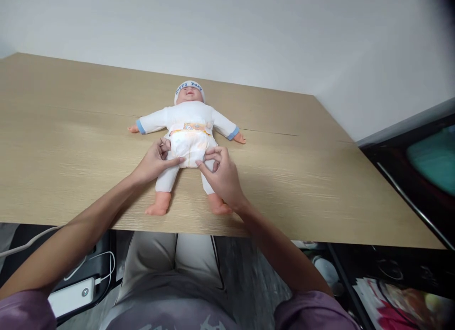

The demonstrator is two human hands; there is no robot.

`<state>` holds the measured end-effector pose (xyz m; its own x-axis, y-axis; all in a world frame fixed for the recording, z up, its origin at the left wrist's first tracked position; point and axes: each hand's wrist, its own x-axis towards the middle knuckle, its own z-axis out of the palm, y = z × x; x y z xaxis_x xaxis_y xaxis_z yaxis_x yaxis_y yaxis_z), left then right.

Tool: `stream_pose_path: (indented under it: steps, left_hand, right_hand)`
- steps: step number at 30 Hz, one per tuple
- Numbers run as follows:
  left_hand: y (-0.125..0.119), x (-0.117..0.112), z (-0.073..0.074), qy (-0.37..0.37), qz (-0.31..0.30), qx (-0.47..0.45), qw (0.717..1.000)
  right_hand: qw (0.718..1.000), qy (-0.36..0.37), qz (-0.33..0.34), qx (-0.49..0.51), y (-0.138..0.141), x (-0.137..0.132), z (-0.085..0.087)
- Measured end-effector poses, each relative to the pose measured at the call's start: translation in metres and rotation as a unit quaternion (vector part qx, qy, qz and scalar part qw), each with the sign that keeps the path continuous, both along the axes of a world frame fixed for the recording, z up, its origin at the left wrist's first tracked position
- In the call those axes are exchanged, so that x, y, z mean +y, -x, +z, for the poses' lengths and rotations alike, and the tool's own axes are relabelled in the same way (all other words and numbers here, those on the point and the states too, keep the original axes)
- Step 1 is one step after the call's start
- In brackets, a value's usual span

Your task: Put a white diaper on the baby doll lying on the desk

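Observation:
A baby doll (190,113) in a white outfit with blue cuffs and a white cap lies on its back, head away from me, arms spread. Around its hips is a white diaper (189,145) with an orange printed waistband. My left hand (156,159) is at the diaper's left leg edge, its fingers curled and its thumb laid along the crotch. At the opposite leg edge, my right hand (223,176) pinches the diaper with its thumb near the bottom middle. The fingertips under the edges are partly hidden.
The doll rests on a light wooden table (284,178) against a pale wall (227,41). A dark-framed screen (419,178) stands at the right. Below the table's front edge, a white power bank (73,297) with a cable lies at lower left, and dark shelves hold items at lower right.

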<state>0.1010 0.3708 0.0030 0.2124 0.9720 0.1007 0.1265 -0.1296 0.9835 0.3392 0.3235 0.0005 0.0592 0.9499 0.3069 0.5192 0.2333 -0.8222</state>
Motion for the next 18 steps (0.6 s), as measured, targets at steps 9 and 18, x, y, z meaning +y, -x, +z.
stream_pose_path:
  steps: [9,18]
  left_hand:
    - [0.005,-0.005,0.0,0.026,0.045,0.069,0.996]
    - [0.005,-0.01,0.016,0.051,-0.065,0.086,0.993]
  right_hand:
    - [0.994,-0.018,-0.009,-0.11,-0.006,-0.003,0.004]
    - [0.994,-0.004,0.043,-0.101,-0.001,-0.001,0.005]
